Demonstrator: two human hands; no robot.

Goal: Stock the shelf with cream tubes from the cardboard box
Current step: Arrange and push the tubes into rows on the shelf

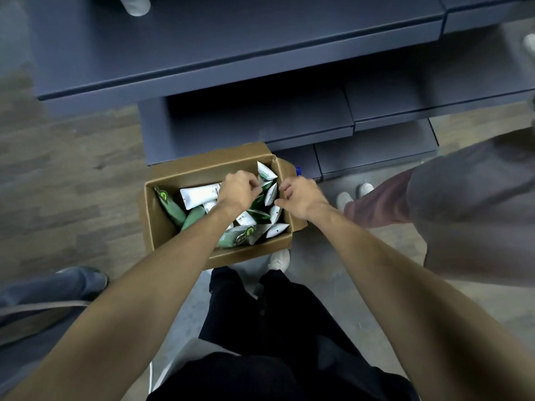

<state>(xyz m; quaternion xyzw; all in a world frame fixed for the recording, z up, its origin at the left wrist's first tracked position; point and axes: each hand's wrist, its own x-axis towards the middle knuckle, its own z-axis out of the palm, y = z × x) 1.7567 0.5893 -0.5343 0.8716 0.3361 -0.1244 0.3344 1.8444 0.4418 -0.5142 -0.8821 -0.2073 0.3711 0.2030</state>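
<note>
An open cardboard box stands on the floor in front of the dark blue shelf. Inside lie several cream tubes, white ones and green ones, piled loosely. My left hand reaches into the middle of the box, its fingers curled around the end of a green and white tube. My right hand hovers at the box's right wall. Its thumb and forefinger pinch a small white tube. More tubes stand on end in the far right corner.
Lower shelf tiers step out toward the box. A person in grey trousers with white shoes stands close on the right. Another person's blue shoe is at the left. My own white shoe touches the box's near side.
</note>
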